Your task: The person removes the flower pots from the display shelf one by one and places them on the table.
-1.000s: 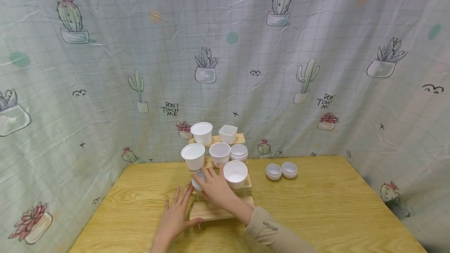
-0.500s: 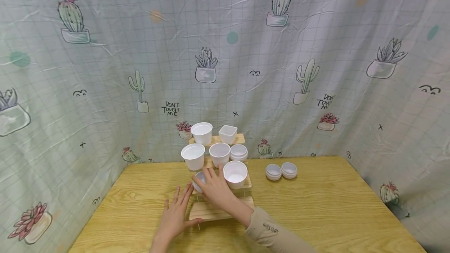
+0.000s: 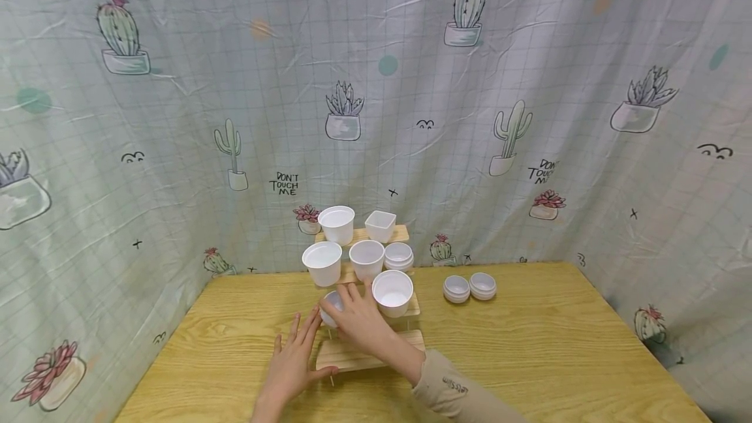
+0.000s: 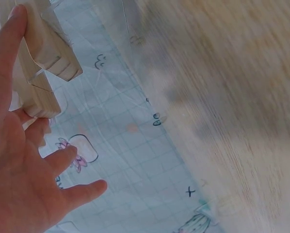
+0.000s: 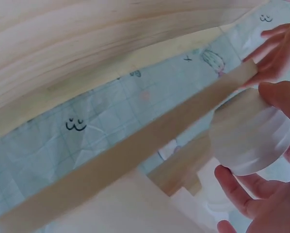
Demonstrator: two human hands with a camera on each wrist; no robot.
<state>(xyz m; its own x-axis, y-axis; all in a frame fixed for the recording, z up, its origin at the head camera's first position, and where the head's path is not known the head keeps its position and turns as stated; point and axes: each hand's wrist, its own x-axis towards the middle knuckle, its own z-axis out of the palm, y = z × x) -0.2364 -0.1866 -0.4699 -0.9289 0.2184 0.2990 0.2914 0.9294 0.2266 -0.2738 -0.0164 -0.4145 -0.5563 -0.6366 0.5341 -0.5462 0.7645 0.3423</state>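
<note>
A stepped wooden rack (image 3: 367, 352) stands on the yellow wooden table (image 3: 529, 358) and carries several white plastic cups. My right hand (image 3: 355, 315) grips a small white ribbed cup (image 3: 331, 301) on the rack's second step; in the right wrist view the cup (image 5: 249, 138) sits between my thumb and fingers. My left hand (image 3: 296, 354) lies flat with straight fingers, its thumb against the left end of the lowest step (image 4: 38, 53). A larger white cup (image 3: 392, 292) stands right beside my right hand.
Higher steps hold round cups (image 3: 322, 262), (image 3: 367, 258), (image 3: 337, 224), a square cup (image 3: 380, 225) and a low stack (image 3: 399, 255). Two low white cups (image 3: 470, 287) sit on the table to the right. A cactus-print cloth (image 3: 176, 116) hangs close behind and on both sides.
Almost nothing has moved. My right hand stays on the small cup and my left hand stays at the rack's lowest step.
</note>
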